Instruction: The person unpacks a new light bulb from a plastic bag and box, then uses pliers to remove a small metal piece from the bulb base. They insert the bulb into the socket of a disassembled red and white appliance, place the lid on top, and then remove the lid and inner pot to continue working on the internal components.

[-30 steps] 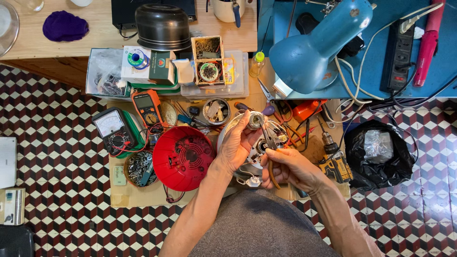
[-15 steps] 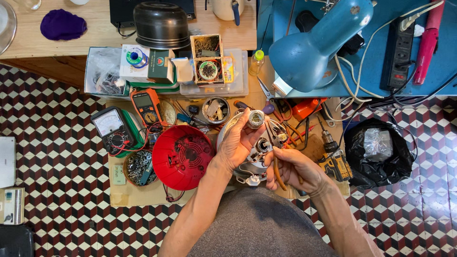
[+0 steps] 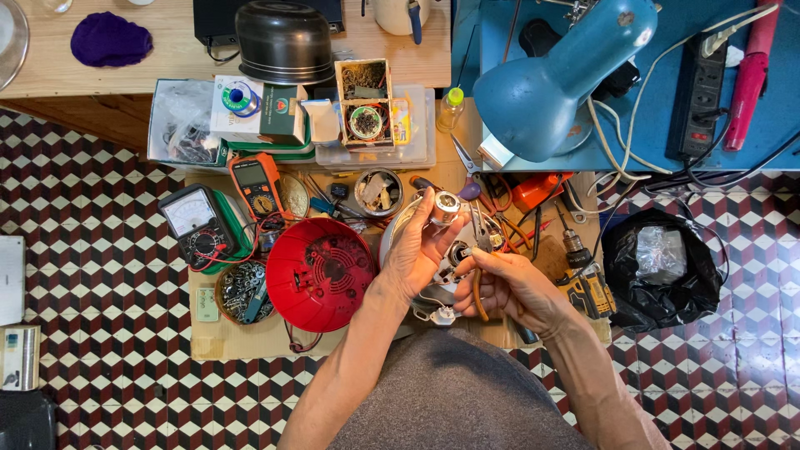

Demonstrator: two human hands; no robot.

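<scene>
1. My left hand has its fingers closed around a small metal cylinder.
2. My right hand grips pliers over the round metal appliance base, which my hands partly hide.
3. A red domed cover sits just left; multimeters lie beyond.
4. A blue lamp overhangs the worktop.

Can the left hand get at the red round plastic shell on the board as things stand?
Probably not right away: the left hand is gripping a small metal cylinder part. The red round plastic shell lies uncovered right beside its wrist, so the path looks free once that hand lets go.
</scene>
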